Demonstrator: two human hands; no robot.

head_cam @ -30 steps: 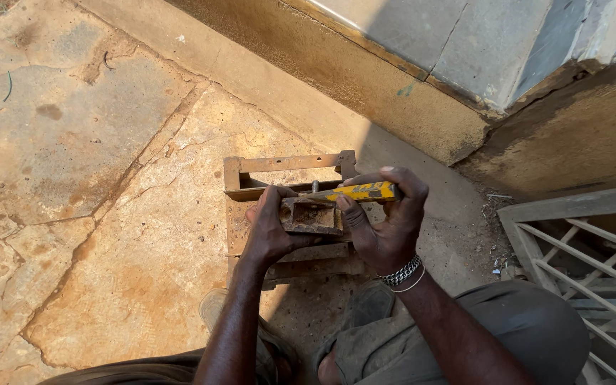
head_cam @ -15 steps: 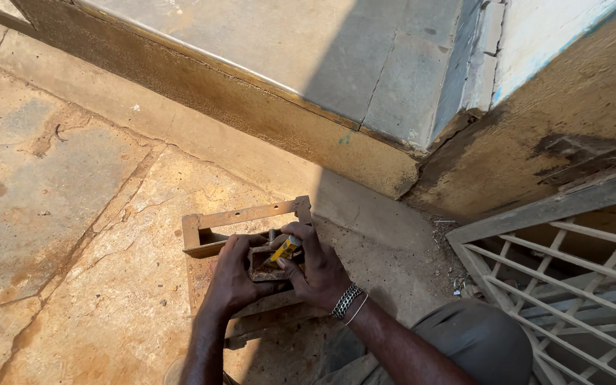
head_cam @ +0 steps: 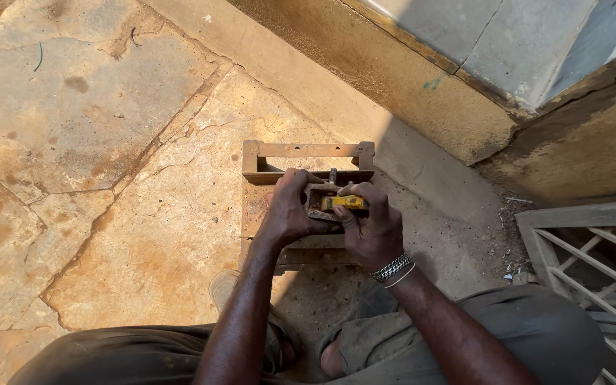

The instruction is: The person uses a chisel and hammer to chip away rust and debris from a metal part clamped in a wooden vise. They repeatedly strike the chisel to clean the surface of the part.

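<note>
A rusty metal frame (head_cam: 308, 151) lies on the cracked stone floor in front of me, its far end an open rectangle. My left hand (head_cam: 288, 208) grips a small rusty block (head_cam: 318, 197) that sits on the frame just behind a short upright bolt (head_cam: 333, 175). My right hand (head_cam: 372, 227), with a metal bracelet at the wrist, holds a yellow-handled tool (head_cam: 345, 202) laid across the block. The tool's working end is hidden by my fingers.
A low concrete step (head_cam: 393, 100) runs along a tiled wall behind the frame. A white metal grille (head_cam: 593, 264) lies at the right. My feet (head_cam: 229, 292) and knees are at the bottom, close to the frame.
The view has shifted and steadied over the frame. The yellow tool lay long across the block a second ago; now only a short piece shows between my hands.
</note>
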